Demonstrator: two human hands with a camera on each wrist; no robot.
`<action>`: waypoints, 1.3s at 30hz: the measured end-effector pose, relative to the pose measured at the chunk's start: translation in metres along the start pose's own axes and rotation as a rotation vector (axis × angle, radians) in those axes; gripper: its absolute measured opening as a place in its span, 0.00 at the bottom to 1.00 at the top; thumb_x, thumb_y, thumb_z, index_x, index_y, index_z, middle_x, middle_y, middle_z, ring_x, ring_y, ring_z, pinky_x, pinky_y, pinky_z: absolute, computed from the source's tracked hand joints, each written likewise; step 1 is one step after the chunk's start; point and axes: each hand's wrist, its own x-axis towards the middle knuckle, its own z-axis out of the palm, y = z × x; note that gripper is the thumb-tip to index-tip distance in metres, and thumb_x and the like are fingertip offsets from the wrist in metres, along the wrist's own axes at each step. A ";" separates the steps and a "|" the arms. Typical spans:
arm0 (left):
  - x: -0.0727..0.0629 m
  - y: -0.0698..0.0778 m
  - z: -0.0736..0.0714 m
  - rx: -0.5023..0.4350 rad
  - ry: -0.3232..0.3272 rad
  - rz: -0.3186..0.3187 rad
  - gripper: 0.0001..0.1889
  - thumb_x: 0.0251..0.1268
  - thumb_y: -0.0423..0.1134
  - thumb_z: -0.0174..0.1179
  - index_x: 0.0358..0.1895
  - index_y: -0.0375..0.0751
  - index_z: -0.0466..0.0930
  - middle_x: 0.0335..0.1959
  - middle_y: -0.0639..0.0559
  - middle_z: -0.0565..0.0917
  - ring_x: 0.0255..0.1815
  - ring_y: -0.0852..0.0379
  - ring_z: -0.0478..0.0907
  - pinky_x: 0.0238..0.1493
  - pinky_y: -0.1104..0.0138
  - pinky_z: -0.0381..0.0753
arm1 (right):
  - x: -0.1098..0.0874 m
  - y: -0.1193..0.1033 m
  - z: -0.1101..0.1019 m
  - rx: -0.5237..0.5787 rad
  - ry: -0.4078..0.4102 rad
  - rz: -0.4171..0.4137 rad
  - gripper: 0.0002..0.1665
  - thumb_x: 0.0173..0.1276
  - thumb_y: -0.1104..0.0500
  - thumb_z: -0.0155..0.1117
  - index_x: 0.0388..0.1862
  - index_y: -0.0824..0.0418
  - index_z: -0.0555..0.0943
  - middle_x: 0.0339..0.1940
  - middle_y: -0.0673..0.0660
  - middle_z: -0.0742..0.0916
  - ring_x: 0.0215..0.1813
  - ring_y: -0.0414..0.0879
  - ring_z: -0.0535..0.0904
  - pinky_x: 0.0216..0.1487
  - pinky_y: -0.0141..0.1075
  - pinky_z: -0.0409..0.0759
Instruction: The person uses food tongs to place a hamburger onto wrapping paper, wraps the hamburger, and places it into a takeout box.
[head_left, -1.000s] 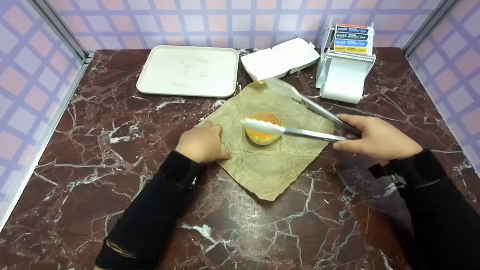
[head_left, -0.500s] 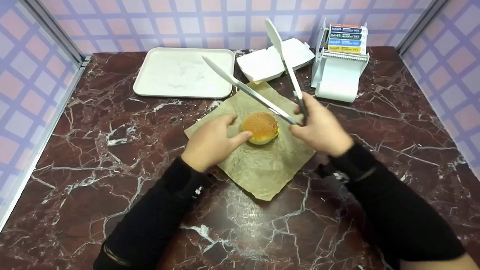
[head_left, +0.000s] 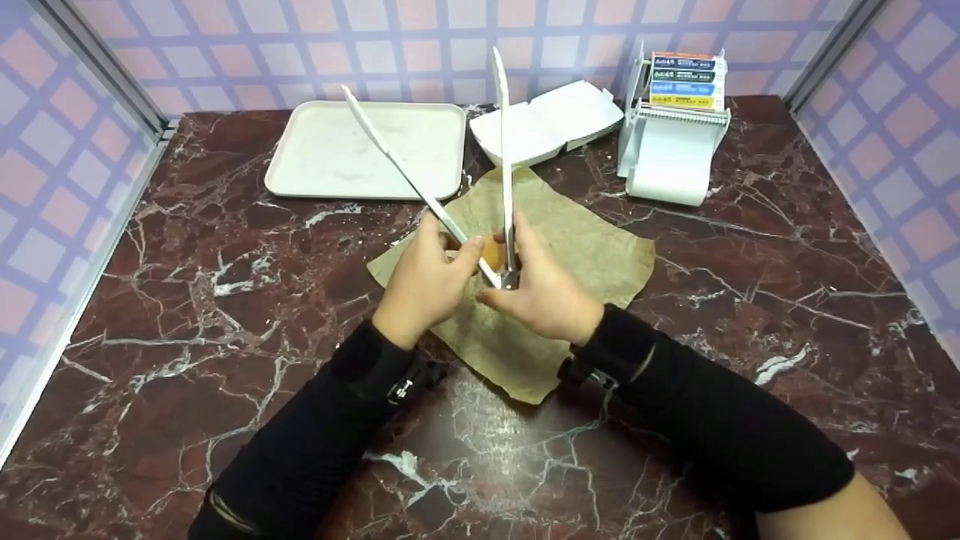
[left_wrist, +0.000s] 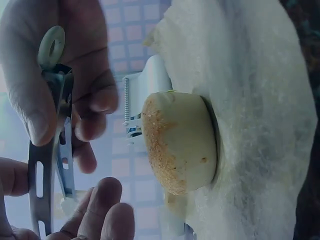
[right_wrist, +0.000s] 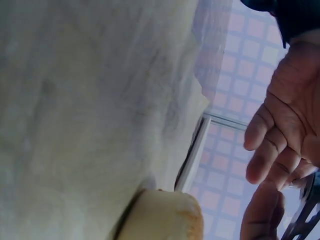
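Metal tongs (head_left: 420, 184) with pale scalloped ends are spread in a V over the paper, ends pointing toward the back wall. My right hand (head_left: 551, 292) grips them near the hinge, where a ring shows in the left wrist view. Thumb and fingers of my left hand (head_left: 424, 277) hold the left arm of the tongs. Below both hands a burger (left_wrist: 185, 140) with a browned, seeded bun top sits on a sheet of brown paper (head_left: 592, 232). From the head view the burger is mostly hidden by hands and tongs; in the right wrist view part of its bun (right_wrist: 165, 220) appears.
A pale tray (head_left: 367, 150) lies at the back left, and an open white carton (head_left: 555, 120) stands beside it, behind the paper. To the right is a label dispenser (head_left: 675, 142) with a hanging white sheet. Patterned walls enclose the dark marbled table (head_left: 187, 315).
My right hand has swung the tongs off the burger and leftward, their ends now toward the back. My left hand has left the paper's edge and taken hold of the tongs.
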 end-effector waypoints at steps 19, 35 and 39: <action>0.016 -0.014 -0.026 -0.185 0.109 -0.121 0.31 0.85 0.33 0.36 0.86 0.47 0.43 0.58 0.40 0.80 0.33 0.48 0.84 0.27 0.60 0.89 | -0.009 0.005 -0.016 -0.133 -0.213 -0.029 0.69 0.66 0.60 0.76 0.88 0.58 0.35 0.90 0.56 0.54 0.62 0.59 0.82 0.66 0.47 0.85; 0.084 -0.060 -0.087 -0.032 0.274 -0.331 0.31 0.79 0.31 0.34 0.82 0.33 0.46 0.71 0.33 0.74 0.46 0.43 0.82 0.36 0.61 0.89 | -0.040 0.061 -0.089 -0.120 0.003 0.087 0.57 0.71 0.63 0.71 0.88 0.63 0.46 0.84 0.64 0.67 0.55 0.55 0.84 0.50 0.26 0.85; 0.092 -0.076 -0.088 -0.001 0.320 -0.332 0.30 0.74 0.31 0.37 0.77 0.26 0.50 0.72 0.28 0.70 0.54 0.39 0.81 0.36 0.63 0.86 | -0.040 0.063 -0.090 -0.092 -0.004 0.089 0.56 0.72 0.63 0.70 0.88 0.63 0.46 0.84 0.65 0.67 0.55 0.55 0.84 0.47 0.26 0.86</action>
